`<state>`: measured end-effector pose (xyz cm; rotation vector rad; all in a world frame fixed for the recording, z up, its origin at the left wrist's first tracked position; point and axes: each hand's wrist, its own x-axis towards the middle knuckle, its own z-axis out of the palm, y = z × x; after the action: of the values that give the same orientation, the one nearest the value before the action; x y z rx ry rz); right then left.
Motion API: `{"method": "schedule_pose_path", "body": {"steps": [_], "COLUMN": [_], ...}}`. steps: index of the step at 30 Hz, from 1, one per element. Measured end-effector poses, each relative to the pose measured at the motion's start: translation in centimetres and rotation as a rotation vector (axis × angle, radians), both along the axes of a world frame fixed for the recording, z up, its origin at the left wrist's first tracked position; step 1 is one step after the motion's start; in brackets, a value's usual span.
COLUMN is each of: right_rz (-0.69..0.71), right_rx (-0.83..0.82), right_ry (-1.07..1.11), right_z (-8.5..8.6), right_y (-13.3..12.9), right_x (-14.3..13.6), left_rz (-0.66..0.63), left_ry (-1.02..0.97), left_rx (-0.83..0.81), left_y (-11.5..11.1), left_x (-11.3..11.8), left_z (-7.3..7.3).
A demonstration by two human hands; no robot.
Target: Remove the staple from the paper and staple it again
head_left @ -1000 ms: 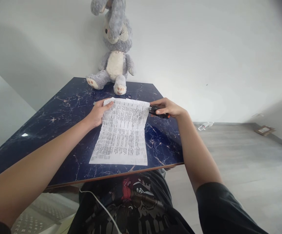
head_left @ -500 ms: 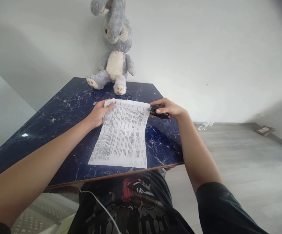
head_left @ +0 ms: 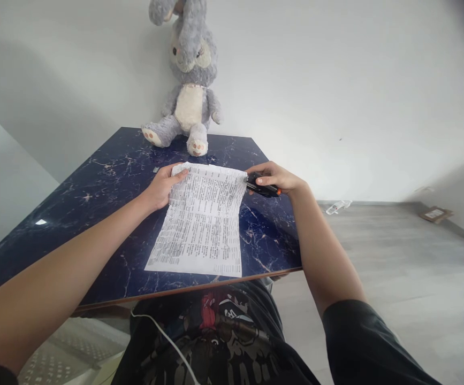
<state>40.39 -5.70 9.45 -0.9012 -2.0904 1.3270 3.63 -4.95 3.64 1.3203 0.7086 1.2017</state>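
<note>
A printed white sheet of paper (head_left: 203, 219) hangs from its raised far end, with its near end by the table's front edge. My left hand (head_left: 165, 187) pinches the far left corner, thumb on top. My right hand (head_left: 275, 179) is closed around a black stapler-like tool (head_left: 264, 186) with an orange tip at its rear. The tool's front end meets the paper's far right edge; whether the paper sits between its jaws is too small to tell.
A grey plush rabbit (head_left: 191, 101) sits at the back of the dark blue marbled table (head_left: 107, 176), against the wall. A white cable (head_left: 167, 339) runs over my lap. A white item (head_left: 338, 207) and a small box (head_left: 435, 214) lie on the floor at right.
</note>
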Motion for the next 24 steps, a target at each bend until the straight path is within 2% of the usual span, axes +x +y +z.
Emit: {"method": "schedule_pose_path", "body": {"steps": [9,19,24], "right_rz": [0.022,-0.045,-0.087], "right_rx": [0.031,0.045,-0.084], "right_ry": [-0.021,0.000,-0.035], "right_z": [0.1,0.3,-0.1], "right_y": [0.0,-0.5,-0.3], "right_x": [0.0,-2.0,-1.6], "left_rz": [-0.003,0.012,0.027], "left_ry": [0.011,0.012,0.022], "left_rx": [0.002,-0.002,0.011], "left_y": [0.2,0.7,0.8], "left_x": [-0.1,-0.4,-0.3], "left_z": [-0.2,-0.6,-0.6]}}
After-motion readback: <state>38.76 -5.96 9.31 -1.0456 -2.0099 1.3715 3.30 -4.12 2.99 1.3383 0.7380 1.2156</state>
